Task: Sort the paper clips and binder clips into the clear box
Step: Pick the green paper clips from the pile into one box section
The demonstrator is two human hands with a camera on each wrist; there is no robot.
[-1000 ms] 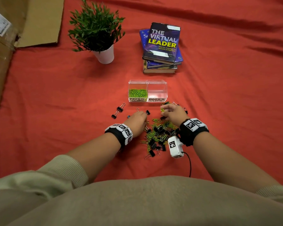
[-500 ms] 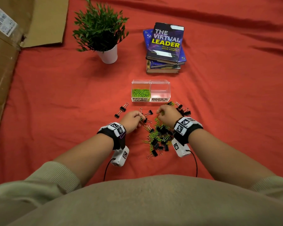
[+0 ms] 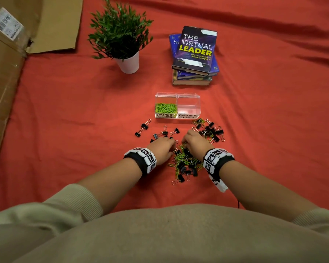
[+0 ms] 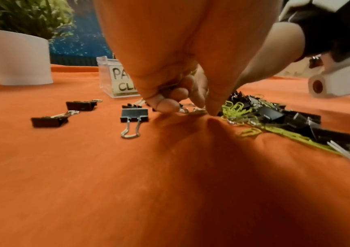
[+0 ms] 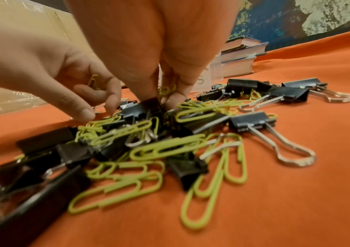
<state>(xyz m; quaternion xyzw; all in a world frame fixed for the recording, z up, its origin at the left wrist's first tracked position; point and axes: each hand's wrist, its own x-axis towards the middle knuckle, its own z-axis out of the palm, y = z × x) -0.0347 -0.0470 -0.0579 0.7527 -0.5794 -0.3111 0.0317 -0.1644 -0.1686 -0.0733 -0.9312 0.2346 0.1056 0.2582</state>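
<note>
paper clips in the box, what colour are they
Lime green paper clips, clearest in the head view.

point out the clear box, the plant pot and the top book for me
clear box (image 3: 188,103), head view, on its empty right compartment wall
plant pot (image 3: 129,63), head view, on the white side of the pot
top book (image 3: 197,48), head view, on the middle of its cover
</note>
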